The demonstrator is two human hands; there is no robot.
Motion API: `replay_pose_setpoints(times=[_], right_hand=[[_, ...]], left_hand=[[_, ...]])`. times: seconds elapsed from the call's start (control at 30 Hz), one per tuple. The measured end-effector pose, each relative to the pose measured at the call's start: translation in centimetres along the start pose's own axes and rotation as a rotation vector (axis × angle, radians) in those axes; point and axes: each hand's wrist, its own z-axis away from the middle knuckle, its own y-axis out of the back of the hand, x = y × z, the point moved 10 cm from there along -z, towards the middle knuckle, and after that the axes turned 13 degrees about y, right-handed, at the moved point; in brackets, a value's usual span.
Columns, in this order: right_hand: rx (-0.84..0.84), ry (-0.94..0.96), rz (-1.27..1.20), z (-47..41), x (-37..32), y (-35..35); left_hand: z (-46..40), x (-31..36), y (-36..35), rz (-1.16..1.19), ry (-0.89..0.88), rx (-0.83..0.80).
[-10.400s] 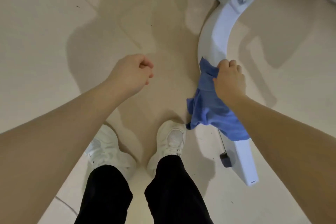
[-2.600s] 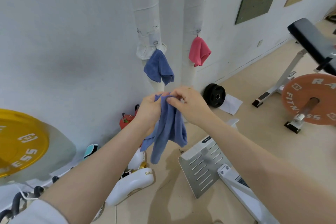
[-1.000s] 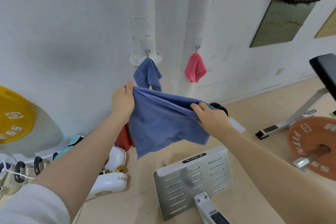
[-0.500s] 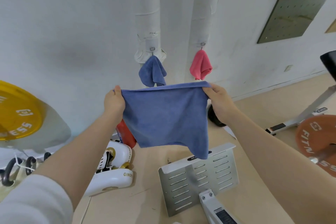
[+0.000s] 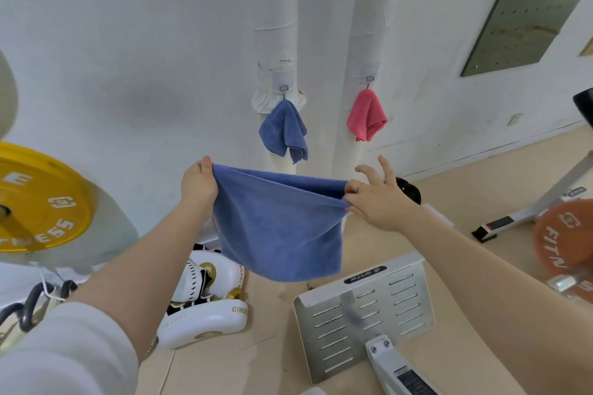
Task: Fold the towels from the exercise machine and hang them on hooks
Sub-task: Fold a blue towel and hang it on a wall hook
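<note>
I hold a blue towel spread out in the air in front of me. My left hand pinches its upper left corner. My right hand pinches the upper right edge with thumb and forefinger while the other fingers stick out straight. The towel hangs doubled, with two layers showing along the top edge. On the wall behind, another blue towel hangs from a hook on the left white pipe. A pink towel hangs from a hook on the right pipe.
The exercise machine's slotted metal foot plate lies on the floor below the towel. White boxing gloves lie at the left. A yellow weight plate leans at far left, an orange plate and a bench frame stand right.
The towel's top edge has slackened and now sags in two layers. My right hand has dropped lower and spread its outer fingers. The left hand still pinches its corner.
</note>
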Motion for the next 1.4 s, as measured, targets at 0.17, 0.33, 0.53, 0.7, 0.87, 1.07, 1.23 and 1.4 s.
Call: replay_pose_setpoints(times=[0.17, 0.33, 0.53, 0.7, 0.87, 1.07, 1.23, 1.4], right_hand=[[0.164, 0.026, -0.307, -1.4, -1.8, 1.2], [0.307, 0.133, -1.318, -2.2, -4.3, 2.3], [0.421, 0.121, -1.949, -1.7, -4.9, 4.0], [0.187, 0.072, -1.612, -0.8, -4.5, 2.3], [0.032, -0.016, -0.764, -0.6, -1.5, 0.3], [0.515, -0.268, -0.908, -0.2, 2.5, 3.1], [0.744, -0.412, -1.273, 0.4, 4.4, 3.3], [0.688, -0.568, -1.571, 0.3, 4.4, 0.4]], left_hand=[[-0.5, -1.0, 2.8, 0.036, 0.018, 0.098], [-0.7, -2.5, 4.0, 0.121, 0.14, 0.104], [-0.1, -3.5, 3.2, 0.206, 0.169, 0.051], [0.4, -3.8, 2.7, 0.235, 0.153, 0.021], [1.7, -3.7, 1.9, 0.18, 0.088, -0.024], [1.3, -6.2, 2.4, 0.032, 0.157, 0.006], [1.2, -6.9, 2.1, 0.083, 0.224, -0.029], [1.2, -7.8, 1.5, 0.038, 0.315, -0.022]])
